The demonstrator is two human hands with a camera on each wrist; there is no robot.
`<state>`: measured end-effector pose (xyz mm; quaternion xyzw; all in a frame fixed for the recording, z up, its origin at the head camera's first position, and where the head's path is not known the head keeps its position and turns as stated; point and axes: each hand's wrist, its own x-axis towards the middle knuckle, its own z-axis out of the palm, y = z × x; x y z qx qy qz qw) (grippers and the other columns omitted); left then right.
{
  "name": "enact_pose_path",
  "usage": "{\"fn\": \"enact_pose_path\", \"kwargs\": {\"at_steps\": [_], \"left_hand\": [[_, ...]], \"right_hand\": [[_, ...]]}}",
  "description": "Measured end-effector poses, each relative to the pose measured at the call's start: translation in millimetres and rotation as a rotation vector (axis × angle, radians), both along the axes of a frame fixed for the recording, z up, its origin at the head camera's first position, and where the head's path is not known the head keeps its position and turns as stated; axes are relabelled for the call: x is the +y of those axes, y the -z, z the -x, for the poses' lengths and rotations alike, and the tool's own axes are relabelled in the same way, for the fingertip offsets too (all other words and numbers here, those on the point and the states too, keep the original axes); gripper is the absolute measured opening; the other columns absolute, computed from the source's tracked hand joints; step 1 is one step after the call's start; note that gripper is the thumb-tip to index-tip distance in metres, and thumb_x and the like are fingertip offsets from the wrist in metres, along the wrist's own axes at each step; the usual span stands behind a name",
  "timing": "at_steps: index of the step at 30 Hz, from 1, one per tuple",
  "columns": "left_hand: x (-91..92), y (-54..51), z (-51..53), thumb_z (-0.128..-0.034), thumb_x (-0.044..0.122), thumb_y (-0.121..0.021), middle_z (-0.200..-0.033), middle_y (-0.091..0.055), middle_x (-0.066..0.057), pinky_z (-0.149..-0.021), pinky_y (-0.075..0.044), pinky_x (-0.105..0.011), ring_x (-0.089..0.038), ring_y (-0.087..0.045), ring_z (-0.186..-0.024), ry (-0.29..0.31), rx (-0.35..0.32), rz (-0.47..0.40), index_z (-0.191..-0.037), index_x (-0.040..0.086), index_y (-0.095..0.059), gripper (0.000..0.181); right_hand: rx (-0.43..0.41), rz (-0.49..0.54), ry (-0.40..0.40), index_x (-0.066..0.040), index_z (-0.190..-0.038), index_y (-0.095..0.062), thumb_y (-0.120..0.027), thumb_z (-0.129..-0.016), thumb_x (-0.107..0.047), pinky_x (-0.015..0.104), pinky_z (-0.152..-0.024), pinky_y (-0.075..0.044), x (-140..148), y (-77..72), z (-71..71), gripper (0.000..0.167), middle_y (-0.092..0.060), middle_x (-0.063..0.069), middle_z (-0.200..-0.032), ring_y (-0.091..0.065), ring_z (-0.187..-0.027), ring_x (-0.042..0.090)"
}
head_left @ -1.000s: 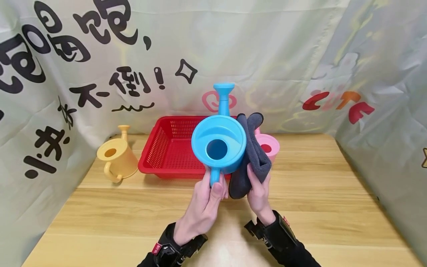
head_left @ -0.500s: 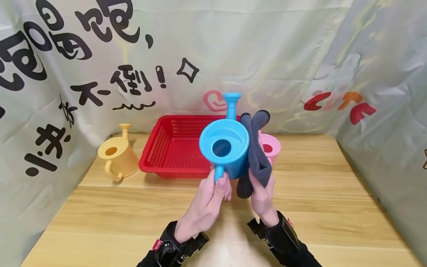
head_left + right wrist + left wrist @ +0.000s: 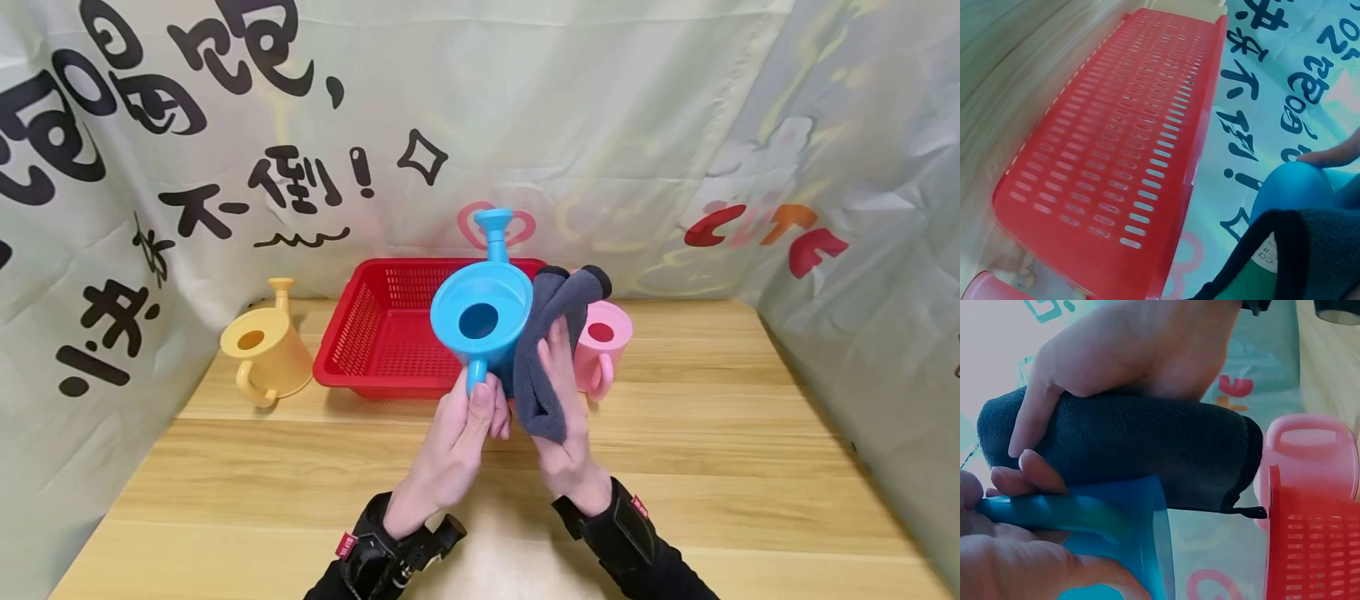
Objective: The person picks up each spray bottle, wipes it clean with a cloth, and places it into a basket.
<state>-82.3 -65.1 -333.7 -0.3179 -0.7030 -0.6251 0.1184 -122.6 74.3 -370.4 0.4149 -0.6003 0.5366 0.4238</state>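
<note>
In the head view a blue watering can (image 3: 482,310) is held up above the table, its spout pointing away. My left hand (image 3: 450,446) grips its handle. My right hand (image 3: 566,425) lies with extended fingers on a folded dark grey cloth (image 3: 542,367), pressing it to the can's right side. The left wrist view shows the cloth (image 3: 1147,444) against the blue can (image 3: 1141,544), with right-hand fingers bent over its edge. In the right wrist view the can's blue base (image 3: 1294,190) shows beside the cloth (image 3: 1329,250).
A red basket (image 3: 405,386) stands behind the blue can. To its left is a yellow watering can (image 3: 281,358); to the right stands a pink watering can (image 3: 606,323), partly behind the cloth. Printed fabric walls (image 3: 600,125) border the wooden table (image 3: 720,433).
The blue can has shifted slightly left. My right hand has moved left and changed from gripping the cloth's lower end to lying flat along it; the pink can's handle is now visible.
</note>
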Motion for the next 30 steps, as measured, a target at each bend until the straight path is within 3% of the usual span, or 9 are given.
{"fn": "enact_pose_path", "kwargs": {"at_steps": [4,8,12,16,18,22,25,28,30], "left_hand": [[1.4,1.5,-0.3,-0.11,0.009,-0.03,-0.069,-0.046,-0.01,-0.062,-0.05,-0.027,-0.018,-0.053,-0.064,0.025,0.02,0.047,-0.092,0.002,-0.041,0.022],[1.5,1.1,-2.1,-0.1098,0.01,-0.033,-0.07,-0.047,-0.006,-0.065,-0.049,-0.024,-0.013,-0.053,-0.066,0.066,-0.026,0.112,-0.094,0.005,-0.043,0.019],[0.2,0.2,-4.5,-0.1091,0.01,-0.036,-0.073,-0.05,-0.004,-0.068,-0.047,-0.022,-0.006,-0.052,-0.069,0.103,-0.089,0.178,-0.096,0.008,-0.044,0.015],[-0.5,0.5,-5.1,-0.1082,0.008,-0.038,-0.073,-0.051,-0.005,-0.069,-0.047,-0.022,-0.003,-0.052,-0.07,0.128,-0.092,0.205,-0.097,0.009,-0.044,0.013],[-0.6,1.1,-4.8,-0.1082,0.008,-0.038,-0.073,-0.051,-0.005,-0.069,-0.048,-0.022,-0.004,-0.052,-0.07,0.135,-0.071,0.2,-0.096,0.008,-0.044,0.013],[0.1,2.2,-3.5,-0.1094,0.01,-0.035,-0.071,-0.05,-0.008,-0.067,-0.05,-0.023,-0.007,-0.053,-0.068,0.139,0.002,0.14,-0.095,0.005,-0.043,0.017],[1.4,2.0,-2.2,-0.1101,0.01,-0.03,-0.07,-0.047,-0.01,-0.065,-0.051,-0.025,-0.012,-0.054,-0.066,0.137,0.035,0.053,-0.093,0.002,-0.042,0.022],[2.4,0.8,-1.0,-0.1106,0.01,-0.026,-0.068,-0.043,-0.01,-0.063,-0.05,-0.027,-0.017,-0.052,-0.063,0.136,0.037,-0.038,-0.09,0.001,-0.039,0.026],[2.7,-0.7,-0.7,-0.1109,0.011,-0.023,-0.067,-0.041,-0.011,-0.062,-0.05,-0.028,-0.02,-0.052,-0.062,0.132,0.028,-0.088,-0.089,0.0,-0.037,0.028]], "right_hand": [[-0.117,0.079,-0.06,-0.011,-0.154,-0.039,-0.044,-0.099,-0.008,0.035,-0.129,-0.017,7,-3.7,-5.1,0.055,-0.032,0.005,-0.165,-0.025,-0.156,0.021],[-0.336,0.219,-0.071,-0.02,-0.144,-0.052,-0.044,-0.094,0.009,0.02,-0.118,-0.034,18,-8.6,-14.4,0.058,-0.056,-0.008,-0.147,-0.049,-0.137,0.006],[-0.506,0.301,-0.109,-0.015,-0.141,-0.054,-0.044,-0.098,0.001,0.019,-0.114,-0.037,29,-16.4,-14.4,0.047,-0.06,-0.01,-0.138,-0.054,-0.129,0.006],[-0.535,0.322,-0.194,-0.004,-0.147,-0.046,-0.04,-0.099,-0.003,0.027,-0.121,-0.031,35,-22.8,-8.2,0.048,-0.053,0.0,-0.147,-0.046,-0.137,0.017],[-0.522,0.31,-0.177,-0.002,-0.149,-0.044,-0.04,-0.099,-0.003,0.028,-0.122,-0.03,35,-23.4,-8.3,0.05,-0.051,0.0,-0.149,-0.045,-0.14,0.018],[-0.423,0.302,-0.077,-0.013,-0.144,-0.052,-0.044,-0.096,0.002,0.021,-0.117,-0.035,29,-17.3,-13.1,0.051,-0.058,-0.007,-0.143,-0.052,-0.133,0.008],[-0.232,0.24,-0.046,-0.014,-0.145,-0.051,-0.049,-0.097,-0.001,0.024,-0.12,-0.034,21,-12.4,-9.7,0.05,-0.054,-0.003,-0.149,-0.049,-0.139,0.011],[-0.019,0.104,0.007,-0.007,-0.15,-0.045,-0.05,-0.103,-0.022,0.038,-0.126,-0.026,15,-10.1,-0.2,0.05,-0.042,0.008,-0.159,-0.036,-0.151,0.024],[0.077,0.013,0.074,-0.006,-0.152,-0.043,-0.046,-0.104,-0.037,0.045,-0.128,-0.02,13,-9.0,4.9,0.057,-0.035,0.01,-0.163,-0.028,-0.155,0.03]]}}
